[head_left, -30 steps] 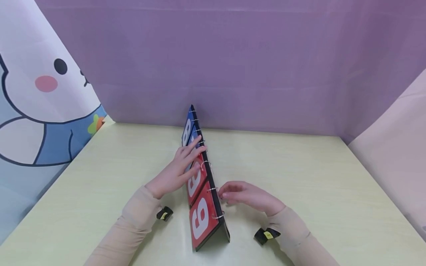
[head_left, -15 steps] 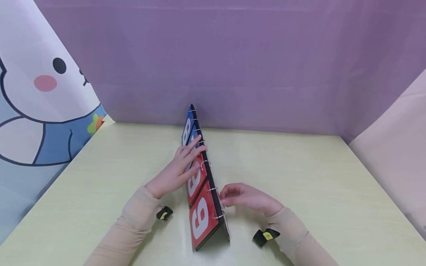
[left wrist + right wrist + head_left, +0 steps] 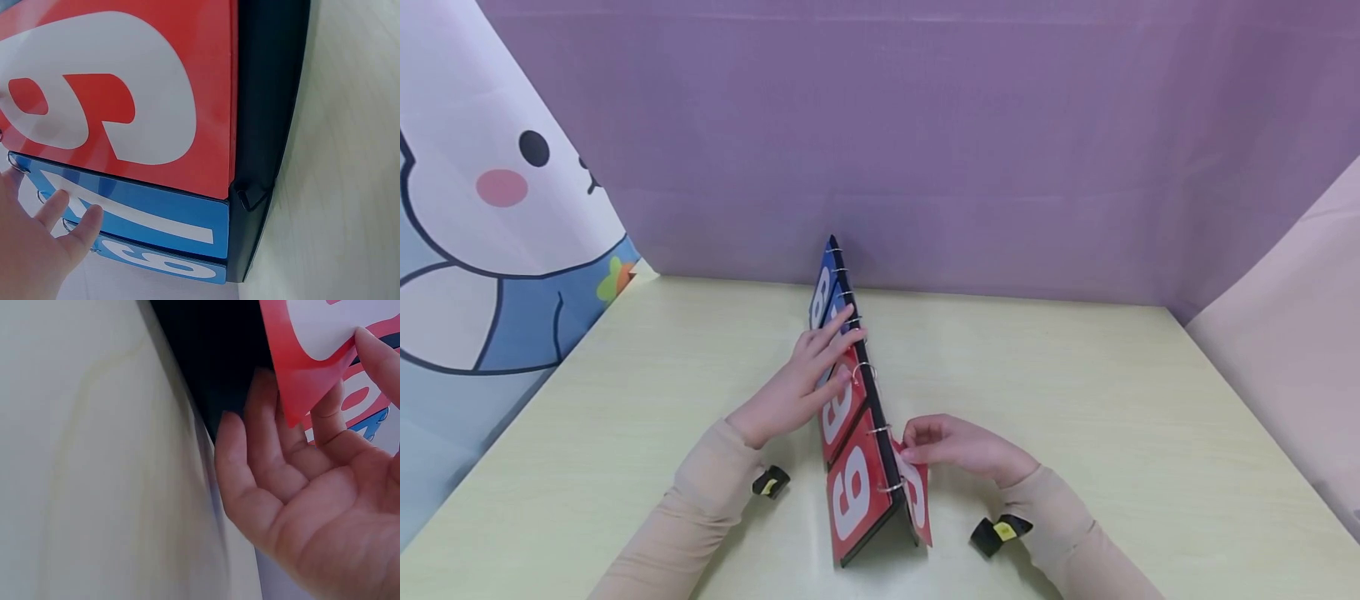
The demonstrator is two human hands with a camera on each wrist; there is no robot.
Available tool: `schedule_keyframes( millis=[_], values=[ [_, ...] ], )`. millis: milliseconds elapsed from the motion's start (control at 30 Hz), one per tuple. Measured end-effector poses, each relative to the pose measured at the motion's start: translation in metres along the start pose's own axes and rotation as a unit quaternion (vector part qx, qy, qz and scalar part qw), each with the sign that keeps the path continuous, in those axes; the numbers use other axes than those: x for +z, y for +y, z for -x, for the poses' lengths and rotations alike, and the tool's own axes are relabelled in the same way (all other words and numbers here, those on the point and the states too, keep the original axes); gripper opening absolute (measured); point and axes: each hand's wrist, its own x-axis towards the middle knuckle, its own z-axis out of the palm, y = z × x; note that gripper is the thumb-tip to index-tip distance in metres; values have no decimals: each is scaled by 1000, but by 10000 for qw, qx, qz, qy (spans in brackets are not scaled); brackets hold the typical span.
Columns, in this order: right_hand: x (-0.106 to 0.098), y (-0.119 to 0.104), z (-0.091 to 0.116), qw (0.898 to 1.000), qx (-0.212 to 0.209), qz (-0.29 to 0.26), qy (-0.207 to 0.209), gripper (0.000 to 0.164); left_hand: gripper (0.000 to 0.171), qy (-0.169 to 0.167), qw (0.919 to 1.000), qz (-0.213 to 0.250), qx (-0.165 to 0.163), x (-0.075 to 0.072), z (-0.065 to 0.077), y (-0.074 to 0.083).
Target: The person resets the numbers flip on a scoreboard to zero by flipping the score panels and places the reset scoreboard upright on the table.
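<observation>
A tabletop flip scoreboard (image 3: 882, 433) stands like a tent, its black ridge fitted with metal rings. Red number cards (image 3: 852, 492) hang on the near part of its left face, and blue cards (image 3: 156, 215) farther along. My left hand (image 3: 805, 379) rests on that face with fingers spread, fingertips at the ridge. On the opposite side, my right hand (image 3: 966, 447) pinches a red card (image 3: 917, 500) between thumb and fingers. The right wrist view shows this card (image 3: 297, 381) lifted away from the black board, its lower corner bent, my other fingers behind it.
The scoreboard stands on a pale wooden table (image 3: 1060, 375). A purple curtain (image 3: 925, 150) hangs behind it. At the left is a cloth with a cartoon animal (image 3: 475, 233). Black straps with yellow labels (image 3: 1000, 533) sit beside the wrists.
My right hand has taken hold of a red card and drawn it outward to the right, so its white digit shows. My left hand has stayed in place on the scoreboard.
</observation>
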Motion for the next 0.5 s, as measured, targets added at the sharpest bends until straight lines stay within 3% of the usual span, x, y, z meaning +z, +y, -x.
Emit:
schedule_keyframes(
  millis=[300,500],
  values=[
    [-1,-3,1,9997,-47,-107,-192,24,53,-28,10000,-5,-39,0,-1,0],
    [-8,-6,5,9998,-59,191,15,24,54,-47,10000,27,-61,0,0,1]
  ],
)
